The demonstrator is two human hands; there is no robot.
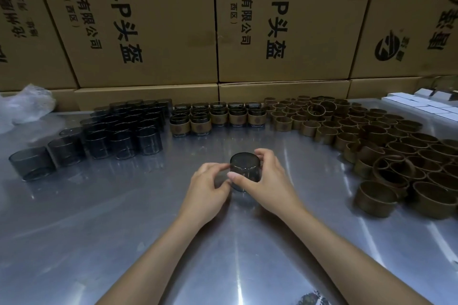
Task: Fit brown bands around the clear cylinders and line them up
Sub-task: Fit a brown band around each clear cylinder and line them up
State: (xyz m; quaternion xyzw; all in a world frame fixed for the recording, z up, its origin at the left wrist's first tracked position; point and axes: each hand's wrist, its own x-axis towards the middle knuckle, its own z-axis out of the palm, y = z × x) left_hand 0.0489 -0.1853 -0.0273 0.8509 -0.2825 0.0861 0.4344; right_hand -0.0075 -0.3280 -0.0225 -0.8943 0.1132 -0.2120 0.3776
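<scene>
A dark, smoky clear cylinder stands on the metal table at the centre. My left hand grips its left side with curled fingers. My right hand wraps its right side, thumb across the front. I see no band on this cylinder. Bare cylinders stand massed at the back left. Cylinders wearing brown bands are lined up in rows at the back centre. Loose brown bands cover the right side.
Large printed cardboard boxes wall off the back of the table. A crumpled clear plastic bag lies at the back left. Small white boxes sit at the back right.
</scene>
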